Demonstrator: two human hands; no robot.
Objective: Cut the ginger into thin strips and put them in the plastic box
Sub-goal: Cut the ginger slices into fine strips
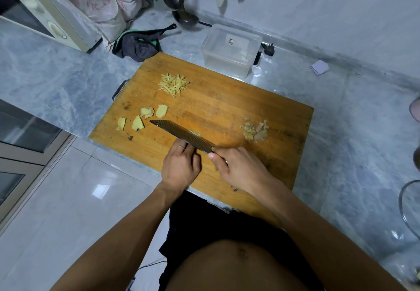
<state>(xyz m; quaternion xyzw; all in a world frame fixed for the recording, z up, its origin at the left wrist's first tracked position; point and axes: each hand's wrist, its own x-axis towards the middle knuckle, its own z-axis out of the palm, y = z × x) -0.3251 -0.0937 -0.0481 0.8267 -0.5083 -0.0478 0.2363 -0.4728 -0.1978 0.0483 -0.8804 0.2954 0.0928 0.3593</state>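
A wooden cutting board (227, 108) lies on the marble counter. My right hand (241, 168) grips the handle of a dark ridged cleaver (181, 135), whose blade points to the far left. My left hand (181, 165) sits against the blade's near face with curled fingers, its tips hidden. A pale bit of ginger (195, 133) shows just past the blade. Several ginger slices (145, 116) lie to the left, and a pile of thin ginger strips (173, 84) lies farther back. The clear plastic box (229, 49) stands open beyond the board's far edge.
Ginger peel scraps (255, 130) sit on the board's right side. A dark cloth (138, 46) lies off the far left corner, with a microwave (45, 11) and plastic bags (109, 2) behind it. Ladles (179, 4) hang at the wall. A plug (268, 48) lies by the box.
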